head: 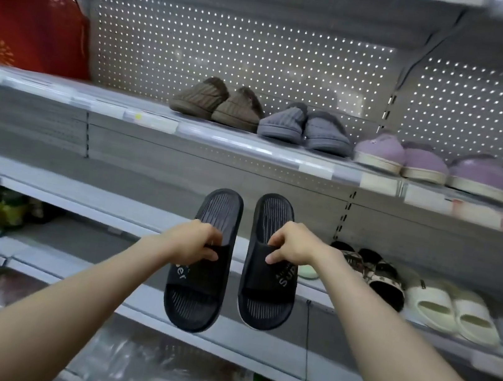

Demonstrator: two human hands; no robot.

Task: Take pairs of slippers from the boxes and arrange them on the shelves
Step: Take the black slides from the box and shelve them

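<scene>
Black slippers [268, 277] held up, one in each hand

The pair hangs in the air in front of the middle shelf [86, 195], heels pointing up and far, open toes pointing down and near, footbeds facing the camera. The left hand [195, 240] pinches the strap of the left slipper [197, 283], thumb and fingers curled over its upper edge. The right hand [292, 245] grips the strap of the right slipper [262, 303] the same way, fingers hooked over the band, which bears pale lettering. The two slippers hang side by side, close but apart, neither touching the shelf.

Just right of them on the same shelf stand patterned slides [375, 271], and further right cream slides [450, 311]. On the upper shelf [234, 143], from left to right, sit brown knitted slippers [217, 103], grey slippers [305, 129] and purple slippers [402, 157], each pair with toes toward the near edge. Behind them runs a perforated back panel [241, 51]. A red item [30, 23] leans at the far left of the upper shelf
</scene>
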